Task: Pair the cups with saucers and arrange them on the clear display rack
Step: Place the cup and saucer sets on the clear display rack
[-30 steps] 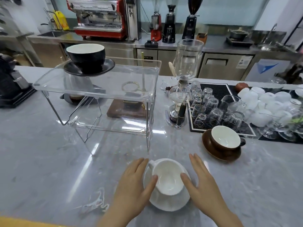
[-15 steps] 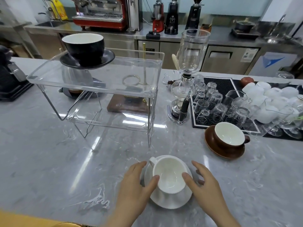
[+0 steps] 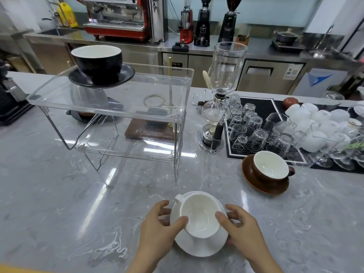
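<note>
A white cup (image 3: pixel 199 214) sits on a white saucer (image 3: pixel 202 246) near the front of the marble counter. My left hand (image 3: pixel 158 226) grips the saucer's left edge, thumb against the cup. My right hand (image 3: pixel 241 225) grips the right edge, thumb on the cup's rim. A clear display rack (image 3: pixel 110 107) stands at the left; a black cup (image 3: pixel 97 63) on a black saucer (image 3: pixel 101 77) rests on its top shelf's back left. A brown cup (image 3: pixel 270 167) with a white inside sits on a brown saucer (image 3: pixel 264 184) to the right.
A glass siphon brewer (image 3: pixel 218 99) stands right of the rack. A black mat (image 3: pixel 262 127) holds several upturned glasses, with white cups (image 3: pixel 315 123) piled beyond. A wooden-based stand (image 3: pixel 153 131) is behind the rack. A red espresso machine (image 3: pixel 116 15) and grinders line the back counter.
Both hands' fingers have curled in from lying flat beside the white cup to gripping the saucer's edges. The cup and saucer stay in about the same place on the counter.
</note>
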